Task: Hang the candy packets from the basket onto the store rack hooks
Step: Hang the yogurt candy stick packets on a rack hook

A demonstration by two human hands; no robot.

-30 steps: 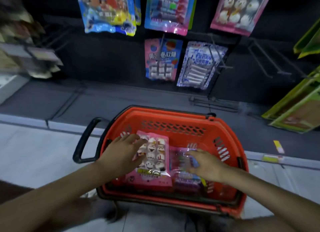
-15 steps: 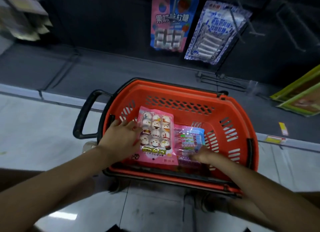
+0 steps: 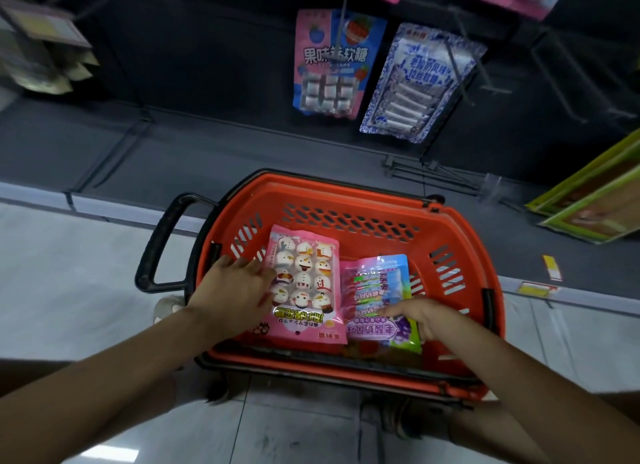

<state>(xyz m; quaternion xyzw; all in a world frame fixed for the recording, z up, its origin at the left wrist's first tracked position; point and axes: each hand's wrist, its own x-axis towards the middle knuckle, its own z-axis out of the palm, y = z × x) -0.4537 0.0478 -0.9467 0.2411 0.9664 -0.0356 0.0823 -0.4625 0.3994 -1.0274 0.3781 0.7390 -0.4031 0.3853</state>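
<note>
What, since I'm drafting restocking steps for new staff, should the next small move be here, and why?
Probably curl the left hand round the left edge of the snowman candy packet and lift it out of the orange basket. Its fingers lie on that edge without a clear grip, the packet lies flat, and the right hand rests on the neighbouring striped packet.

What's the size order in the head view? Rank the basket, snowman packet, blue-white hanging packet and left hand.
1. basket
2-3. snowman packet and blue-white hanging packet: alike, hanging one farther, unranked
4. left hand
</note>
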